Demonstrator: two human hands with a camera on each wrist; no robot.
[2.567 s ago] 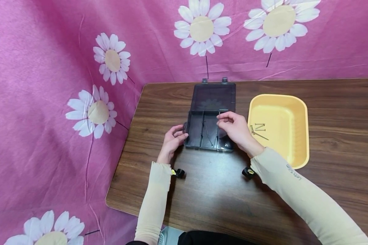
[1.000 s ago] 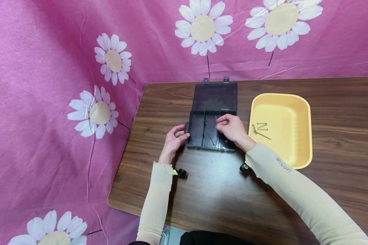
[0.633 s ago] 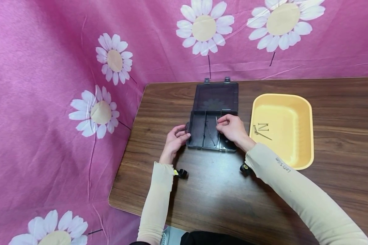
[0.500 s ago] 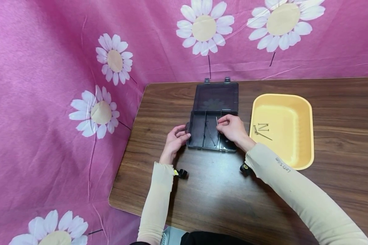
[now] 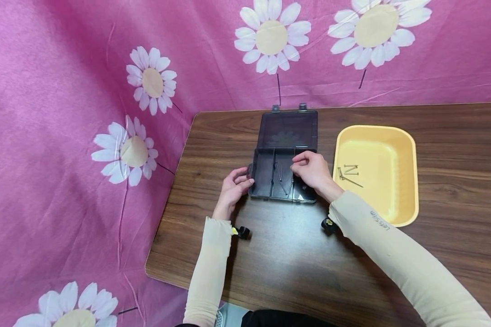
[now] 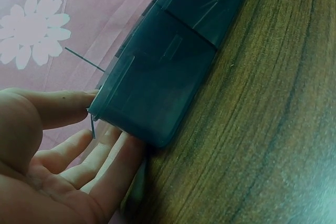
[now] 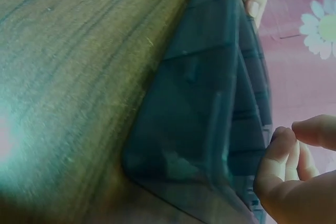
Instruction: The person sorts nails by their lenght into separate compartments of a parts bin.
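In the head view, a dark see-through divided box (image 5: 263, 179) lies on the table with its lid (image 5: 288, 129) folded back. My left hand (image 5: 231, 187) grips its left side; the left wrist view has the thumb at the rim and the fingers (image 6: 116, 169) along the end wall. Above the right divider hovers my right hand (image 5: 312, 171), thumb and index finger (image 7: 279, 148) close together with nothing visible between them. Thin metal nails (image 5: 278, 171) lie in the middle compartment. The right hand hides part of the right compartment.
To the right stands a yellow tub (image 5: 378, 200) with several nails (image 5: 352, 169) near its left wall. A pink cloth (image 5: 212, 54) printed with daisies hangs behind and left of the wooden table (image 5: 278, 259). Small black cameras (image 5: 243, 232) sit at both wrists.
The nail pinched upright in my right fingers has been let go and now lies in the middle compartment. The right hand has shifted slightly right. My left hand keeps its place on the box.
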